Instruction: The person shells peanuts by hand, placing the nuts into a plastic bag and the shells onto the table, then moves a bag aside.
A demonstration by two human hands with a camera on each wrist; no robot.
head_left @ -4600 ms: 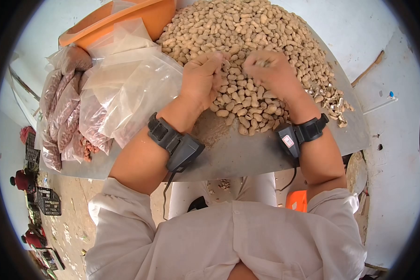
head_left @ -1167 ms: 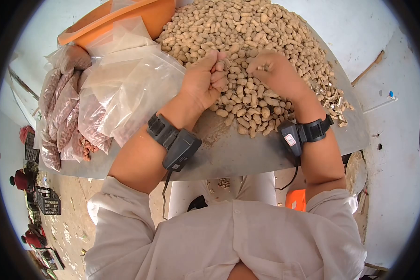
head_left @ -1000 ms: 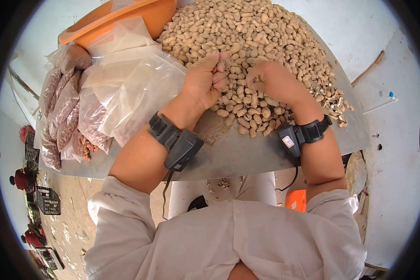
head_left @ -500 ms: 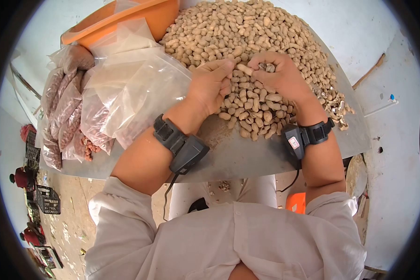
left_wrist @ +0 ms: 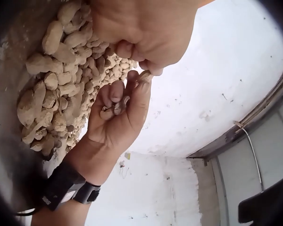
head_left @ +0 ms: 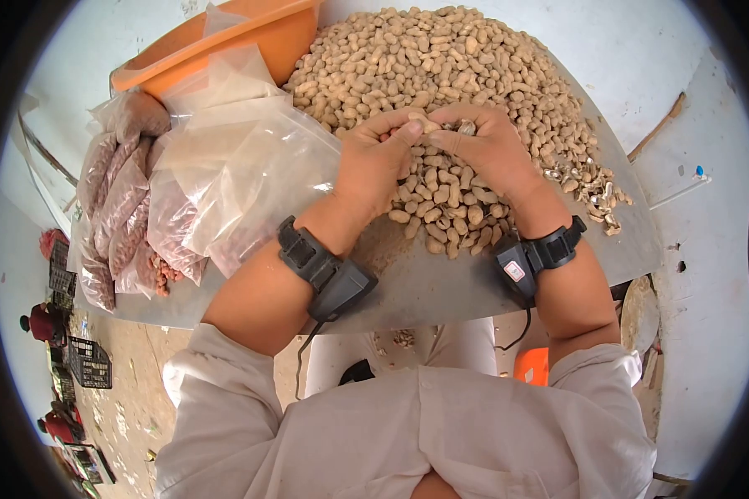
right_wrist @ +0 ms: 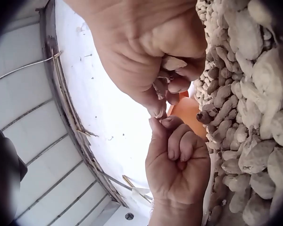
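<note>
Left hand (head_left: 374, 162): curled, thumb and forefinger pinching one peanut (head_left: 427, 125) over mid tabletop (head_left: 441, 287).
Right hand (head_left: 491, 150): pinching the same peanut, broken bits cupped.
Done: few empty shells (head_left: 595, 187) at right edge; bagged kernels (head_left: 129, 200) at left edge.
Left: seemingly most, the big pile (head_left: 441, 58) at far edge.

Peanuts (head_left: 441, 66) tan-beige, mottled shells. Basin (head_left: 258, 37) orange. Bags (head_left: 250, 158) clear; bagged kernels (head_left: 125, 220) reddish-brown. Table (head_left: 441, 287) dull grey. Wrist straps (head_left: 308, 254) black. Shirt (head_left: 408, 432) pale beige, plain. Wall (head_left: 641, 50) white, scuffed. Floor crates (head_left: 87, 363) black lattice.
</note>
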